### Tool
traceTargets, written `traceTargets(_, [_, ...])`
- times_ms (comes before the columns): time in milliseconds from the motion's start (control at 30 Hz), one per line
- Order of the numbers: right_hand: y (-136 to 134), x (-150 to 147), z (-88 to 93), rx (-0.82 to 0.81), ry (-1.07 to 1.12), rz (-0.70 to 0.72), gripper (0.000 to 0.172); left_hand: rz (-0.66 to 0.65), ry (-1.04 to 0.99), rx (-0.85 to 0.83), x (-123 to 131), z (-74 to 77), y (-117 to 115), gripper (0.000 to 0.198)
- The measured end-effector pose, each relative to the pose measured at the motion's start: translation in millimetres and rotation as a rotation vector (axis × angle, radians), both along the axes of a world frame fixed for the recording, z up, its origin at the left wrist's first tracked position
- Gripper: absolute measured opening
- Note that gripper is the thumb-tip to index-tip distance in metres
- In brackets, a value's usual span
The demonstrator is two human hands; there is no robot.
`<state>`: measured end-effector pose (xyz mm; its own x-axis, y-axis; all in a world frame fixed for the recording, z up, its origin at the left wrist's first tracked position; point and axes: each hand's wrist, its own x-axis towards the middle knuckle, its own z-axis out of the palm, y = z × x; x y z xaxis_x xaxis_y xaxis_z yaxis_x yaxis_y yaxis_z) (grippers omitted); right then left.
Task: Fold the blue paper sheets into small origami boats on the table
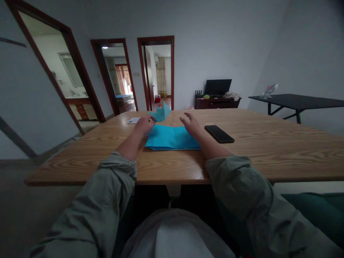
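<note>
A bright blue sheet of paper (172, 139), folded and with a crease near its middle, lies on the wooden table in front of me. Just beyond its left part is a smaller light-blue paper piece (162, 113) with an uneven, jagged top edge. My left hand (145, 124) is closed, its fingertips at the lower left edge of that small piece; the exact grip is partly hidden. Over the right end of the blue sheet, my right hand (191, 124) has its fingers spread and holds nothing.
A black phone (219, 133) lies right of my right hand. Behind my left hand is a white card (133, 120). The wooden table (268, 143) spreads to both sides. Farther off stand a black table (298, 101) and a dark cabinet (217, 104) with a screen (218, 87).
</note>
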<state>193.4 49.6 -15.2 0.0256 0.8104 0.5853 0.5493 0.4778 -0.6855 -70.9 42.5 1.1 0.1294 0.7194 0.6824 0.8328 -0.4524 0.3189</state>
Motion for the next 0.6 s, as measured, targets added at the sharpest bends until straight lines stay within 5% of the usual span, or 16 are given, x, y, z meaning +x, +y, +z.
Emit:
traceTargets(100, [-2,1,6.6,-0.118,0.284,0.132,0.062,-0.186,0.040,-0.002,31,8.4,-18,0.013])
traceTargets(233, [-8,2,7.8,-0.353,0.402,0.323,0.041,-0.349,-0.135,-0.109,56,12.3,-35,0.026])
traceTargets(367, [-13,-2,6.8,-0.444,0.495,0.481,0.027,-0.458,-0.515,-0.268,59,8.5,-34,0.067])
traceTargets(600, [-16,-10,2.5,-0.458,0.461,0.549,0.029,-0.507,-0.783,-0.457,56,4.0,-31,0.078])
